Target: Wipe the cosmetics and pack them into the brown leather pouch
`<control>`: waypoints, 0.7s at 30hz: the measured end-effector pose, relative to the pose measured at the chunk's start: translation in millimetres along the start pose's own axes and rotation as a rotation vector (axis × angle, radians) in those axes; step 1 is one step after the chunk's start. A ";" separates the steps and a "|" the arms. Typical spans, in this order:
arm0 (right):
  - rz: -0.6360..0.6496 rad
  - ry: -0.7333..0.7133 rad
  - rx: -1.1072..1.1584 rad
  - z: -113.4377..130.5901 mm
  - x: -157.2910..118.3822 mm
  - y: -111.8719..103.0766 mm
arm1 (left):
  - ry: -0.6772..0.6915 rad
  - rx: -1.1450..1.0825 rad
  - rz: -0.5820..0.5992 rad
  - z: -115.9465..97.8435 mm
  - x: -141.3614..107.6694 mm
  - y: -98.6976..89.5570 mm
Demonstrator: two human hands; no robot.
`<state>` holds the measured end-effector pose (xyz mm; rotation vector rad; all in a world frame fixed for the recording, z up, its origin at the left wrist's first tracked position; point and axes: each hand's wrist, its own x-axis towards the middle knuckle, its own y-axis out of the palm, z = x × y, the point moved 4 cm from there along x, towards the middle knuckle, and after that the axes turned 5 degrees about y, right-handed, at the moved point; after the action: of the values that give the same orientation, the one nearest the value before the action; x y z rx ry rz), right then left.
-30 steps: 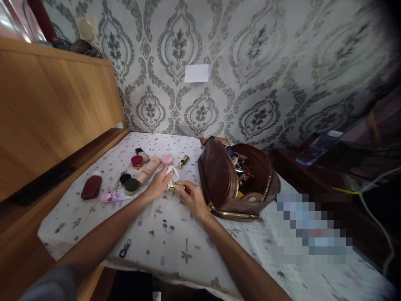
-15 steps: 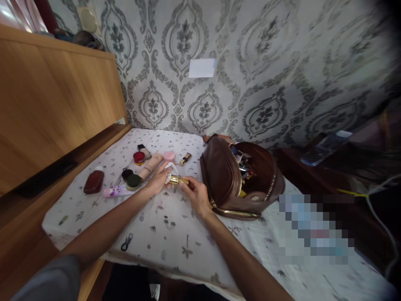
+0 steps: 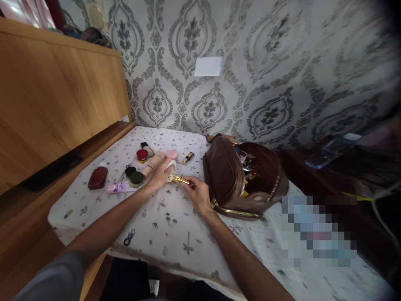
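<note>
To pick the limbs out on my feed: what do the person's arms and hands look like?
The left hand and right hand are ungloved, and no watch or bracelet shows at either wrist. A plain grey sleeve covers the left arm where it enters the picture, leaving the rest bare. No sleeve shows on the right arm.

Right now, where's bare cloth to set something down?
Free: cloth between left forearm and right forearm; a strip between wall and loose gold tube, left of the bag. Crowded: left of the left hand, where red jar, green jar and purple tube cluster.
</note>
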<state>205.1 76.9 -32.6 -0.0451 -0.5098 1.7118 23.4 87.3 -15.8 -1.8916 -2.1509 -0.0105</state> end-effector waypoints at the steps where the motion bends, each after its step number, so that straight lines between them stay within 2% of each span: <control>1: 0.004 0.006 -0.028 0.7 -0.6 0.9 | 0.059 0.116 0.011 -3.2 -1.1 -1.5; 3: 0.020 0.017 -0.094 2.7 -1.9 1.9 | 0.152 0.256 0.013 -6.3 -2.5 -3.3; 10: 0.071 -0.022 -0.436 13.8 -4.8 1.3 | 0.281 0.583 0.102 -7.2 -2.0 -0.9; 15: 0.098 -0.052 -0.545 20.2 -8.5 1.6 | 0.358 0.690 0.097 -32.7 -7.2 -4.0; 18: 0.102 -0.066 -0.603 22.2 -9.8 1.6 | 0.387 0.772 0.067 -56.1 -9.5 -19.5; 21: 0.105 -0.067 -0.638 22.7 -9.8 2.0 | 0.324 0.944 0.020 -69.7 -10.9 -55.2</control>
<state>198.3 60.5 -15.3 -0.4797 -1.1021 1.5934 -15.2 55.8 58.6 -1.2360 -1.4946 0.5557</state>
